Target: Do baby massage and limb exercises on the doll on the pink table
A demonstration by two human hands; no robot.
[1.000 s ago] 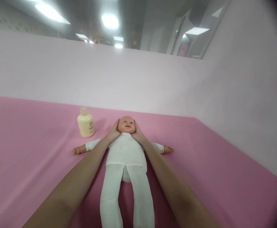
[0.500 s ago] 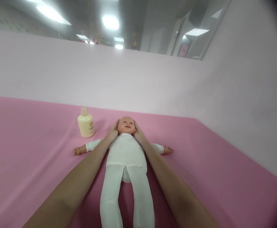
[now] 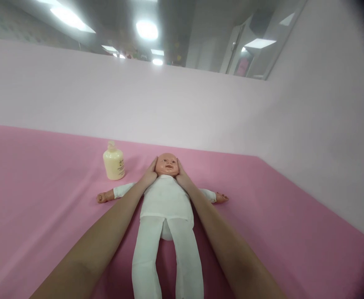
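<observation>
Head view: the doll lies face up on the pink mat, near picture centre, its head at 12 o'clock of its torso and its legs at 6. The left hand bears on the head at about 9 o'clock, the right hand at about 3. Grip: head held between both hands, spaced to its width; some fingers are hidden. Change: the heels of the hands appear slightly nearer the neck than half a second ago; head, arms and doll otherwise match. This suggests a small adjustment within a maintained two-sided hold. The bottle stands upright, apart, at 9 o'clock from the head, untouched.
</observation>
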